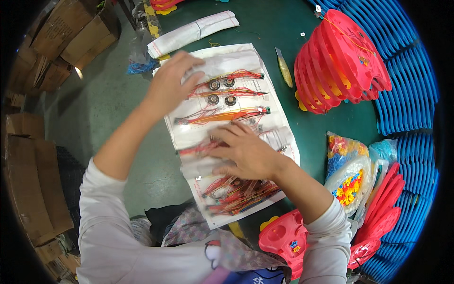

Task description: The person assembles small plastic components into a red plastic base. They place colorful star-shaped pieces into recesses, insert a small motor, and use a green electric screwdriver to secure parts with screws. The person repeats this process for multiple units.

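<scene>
My left hand (pixel 176 78), smeared by motion, is at the far left edge of a white printed sheet (pixel 257 59), fingers apart beside a strip of whitish plastic wrap (pixel 227 61). Lying flat with fingers spread, my right hand (pixel 243 151) covers part of a red wire bundle (pixel 191 150) and its clear wrap. Between the hands lie more bundles of red and yellow wires (pixel 222 115) with small green boards, and several round black speakers (pixel 213 85). Nearer to me, a thicker pile of wire bundles (pixel 243 194) rests on the sheet.
A rolled white package (pixel 194 33) lies beyond the sheet. To the right are a yellow-handled knife (pixel 284 71), stacked red plastic shells (pixel 340 61), bags of colourful small pieces (pixel 350 184) and blue ribbed parts (pixel 406 90). Cardboard boxes (pixel 35 175) stand on the left.
</scene>
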Demonstrator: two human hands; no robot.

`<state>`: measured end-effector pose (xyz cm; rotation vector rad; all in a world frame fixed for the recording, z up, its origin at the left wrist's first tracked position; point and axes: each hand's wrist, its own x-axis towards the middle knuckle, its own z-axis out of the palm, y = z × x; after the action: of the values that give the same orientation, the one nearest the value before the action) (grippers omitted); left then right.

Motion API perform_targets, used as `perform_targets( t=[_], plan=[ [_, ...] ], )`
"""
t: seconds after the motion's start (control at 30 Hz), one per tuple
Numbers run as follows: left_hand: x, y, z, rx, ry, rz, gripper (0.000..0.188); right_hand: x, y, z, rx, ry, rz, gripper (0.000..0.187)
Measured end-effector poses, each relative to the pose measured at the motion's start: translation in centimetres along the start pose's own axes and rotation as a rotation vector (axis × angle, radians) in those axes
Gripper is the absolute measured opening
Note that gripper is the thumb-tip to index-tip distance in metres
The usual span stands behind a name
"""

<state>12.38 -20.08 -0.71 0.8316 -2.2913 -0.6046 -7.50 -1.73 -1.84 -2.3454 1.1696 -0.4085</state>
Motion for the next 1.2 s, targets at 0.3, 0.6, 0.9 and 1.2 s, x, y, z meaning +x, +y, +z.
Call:
perform_targets(
  t=[0.3,0.6,0.9,1.2],
  plan=[
    [6.4,-7.3,0.0,-0.086,-0.495,-0.201,0.043,8.0,8.2,-0.1,-0.235,0.506,0.175,0.046],
    [3.9,-5.0,1.3,0.141,-0.385,-0.006,0.049,3.1,3.4,-2.8,-0.141,-0.052,0.060,0.056],
    [4.7,-5.3,0.8,-0.074,-0.508,-0.165,0.045,5.7,7.0,-1.9,-0.238,0.177,0.392,0.054],
    [5.5,-5.4,0.6,0.082,-0.604,0.057,0.049,2.6,3.9,-5.6,0.110,-0.169,0.222,0.051]
  ],
)
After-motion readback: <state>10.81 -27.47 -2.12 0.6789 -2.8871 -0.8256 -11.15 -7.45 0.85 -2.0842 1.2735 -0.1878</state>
